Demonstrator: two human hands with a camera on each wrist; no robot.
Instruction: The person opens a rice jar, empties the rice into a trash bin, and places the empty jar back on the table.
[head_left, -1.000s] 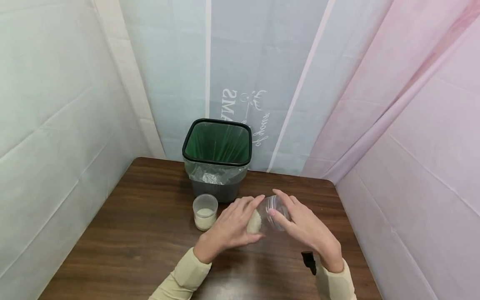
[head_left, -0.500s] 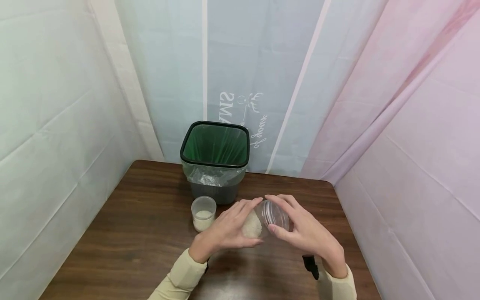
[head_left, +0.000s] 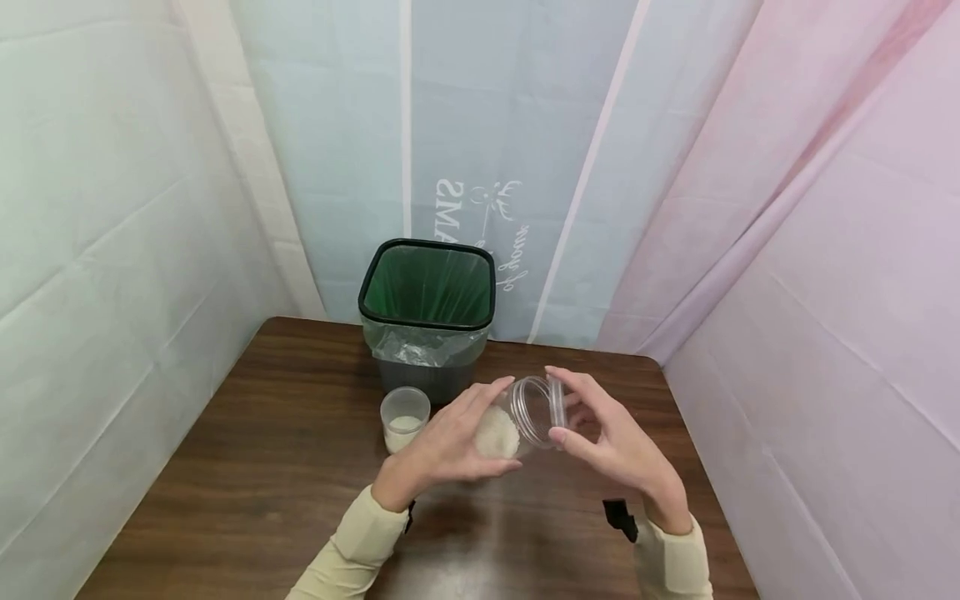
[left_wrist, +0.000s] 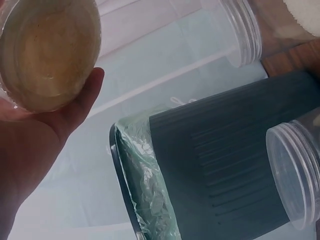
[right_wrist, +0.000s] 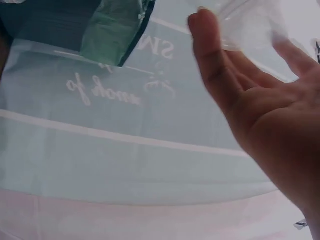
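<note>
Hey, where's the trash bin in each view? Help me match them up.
Head: trash bin, just left of centre.
Left wrist: centre to right, appearing sideways, mouth leftward.
Right wrist: top left, cut off by the frame.
Shared landmark: the pale blue backdrop with white stripes.

From here I look into a small, cloth-walled booth, set up like a makeshift workspace. A brown wood-grain desk (head_left: 247,508) fills its floor area in my view, and hanging fabric closes in three sides: a pale creased sheet (head_left: 105,225) on the left, a grey-blue curtain (head_left: 517,100) with white stripes and wrong-way-round lettering (head_left: 448,208) behind, and a pinkish sheet (head_left: 847,333) on the right. The lined bin (head_left: 427,382) and clear jar (head_left: 531,414) look like household goods, but I can't tell what building surrounds the booth.
</note>
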